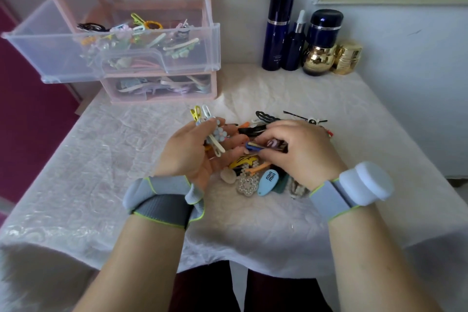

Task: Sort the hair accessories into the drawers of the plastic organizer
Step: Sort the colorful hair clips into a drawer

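My left hand (192, 152) is palm up over the table and holds several small hair clips (211, 132), among them a yellow one, a white one and a pale flower clip. My right hand (296, 149) is beside it, fingers pinched on a dark blue hair clip (253, 147) above a pile of hair accessories (255, 175). The pink plastic organizer (162, 88) stands at the back left. Its middle drawer (106, 58) is pulled out and holds several clips and hair ties. The bottom drawer is closed with accessories inside.
Dark blue bottles (278, 30) and gold jars (347, 57) stand at the back right against the wall. A white crinkled cloth (101, 159) covers the table. A black wavy clip (266, 116) and a bobby pin (296, 116) lie beyond my hands.
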Tool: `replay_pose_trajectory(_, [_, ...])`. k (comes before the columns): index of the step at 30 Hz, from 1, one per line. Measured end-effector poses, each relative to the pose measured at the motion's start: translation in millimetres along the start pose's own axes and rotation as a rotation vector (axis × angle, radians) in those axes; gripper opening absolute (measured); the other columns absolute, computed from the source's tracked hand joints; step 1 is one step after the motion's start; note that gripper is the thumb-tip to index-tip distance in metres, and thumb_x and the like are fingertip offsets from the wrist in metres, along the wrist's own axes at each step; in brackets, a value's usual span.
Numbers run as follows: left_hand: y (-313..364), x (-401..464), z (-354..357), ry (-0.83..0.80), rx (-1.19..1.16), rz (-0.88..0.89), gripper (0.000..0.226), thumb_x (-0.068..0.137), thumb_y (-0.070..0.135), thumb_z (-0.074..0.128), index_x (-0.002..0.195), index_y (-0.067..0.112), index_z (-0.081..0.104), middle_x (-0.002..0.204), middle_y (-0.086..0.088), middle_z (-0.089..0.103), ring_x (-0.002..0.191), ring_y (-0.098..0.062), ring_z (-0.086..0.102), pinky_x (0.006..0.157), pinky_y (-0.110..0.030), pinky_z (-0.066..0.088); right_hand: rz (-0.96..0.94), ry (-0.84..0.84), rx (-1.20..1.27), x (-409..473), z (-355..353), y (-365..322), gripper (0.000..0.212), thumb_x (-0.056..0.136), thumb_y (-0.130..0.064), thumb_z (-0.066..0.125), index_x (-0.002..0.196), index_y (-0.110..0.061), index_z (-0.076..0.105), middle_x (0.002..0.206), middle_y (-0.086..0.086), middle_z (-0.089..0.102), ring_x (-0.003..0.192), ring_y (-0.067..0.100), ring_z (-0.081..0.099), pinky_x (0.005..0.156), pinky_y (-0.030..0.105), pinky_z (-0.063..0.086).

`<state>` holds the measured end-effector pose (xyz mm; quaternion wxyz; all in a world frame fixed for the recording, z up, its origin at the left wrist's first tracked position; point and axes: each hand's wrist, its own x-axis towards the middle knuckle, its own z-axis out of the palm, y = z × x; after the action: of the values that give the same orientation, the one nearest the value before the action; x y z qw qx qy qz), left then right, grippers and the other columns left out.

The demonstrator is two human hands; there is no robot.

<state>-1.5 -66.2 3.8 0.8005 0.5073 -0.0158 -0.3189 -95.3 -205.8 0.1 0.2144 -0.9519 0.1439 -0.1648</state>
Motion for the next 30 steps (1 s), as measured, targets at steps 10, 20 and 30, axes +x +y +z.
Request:
replay_pose_trajectory(10, [0.0,6.8,3.1,0.139,0.064,0.118,0.017,0.095,0.013,0.046,0.083,0.008,0.058,0.085,-0.008,0.062,0.065,-0.014,0.067,0.063,-0.040,0.059,0.203,0.095,-0.024,-1.7,-6.2,24.4,0.026,0.085,-0.017,0.060,0.110,-0.021,0.065,0.118,0.001,0.059,0.110,0.021,0.052,0.091,0.027,0.034])
replay_pose_trajectory(20, [-5.6,0.7,7.1,0.026,0.118,0.034,0.017,0.096,0.012,0.043,0.087,0.005,0.055,0.091,-0.016,0.066,0.076,-0.026,0.067,0.067,-0.042,0.056,0.185,0.031,-0.026,-4.5,-7.6,13.1,0.027,0.077,-0.027,0.069,0.103,-0.032,0.066,0.110,-0.008,0.062,0.108,0.017,0.053,0.095,0.041,0.038])
replay_pose_trajectory(30, [2.2,5.1,-4.9,0.118,-0.006,0.150,0.018,0.096,0.011,0.045,0.086,0.003,0.057,0.088,-0.014,0.064,0.080,-0.025,0.066,0.060,-0.034,0.060,0.277,0.132,0.074,-6.3,-8.0,19.0,0.024,0.083,-0.017,0.063,0.106,-0.024,0.065,0.104,-0.007,0.069,0.106,0.017,0.059,0.095,0.041,0.042])
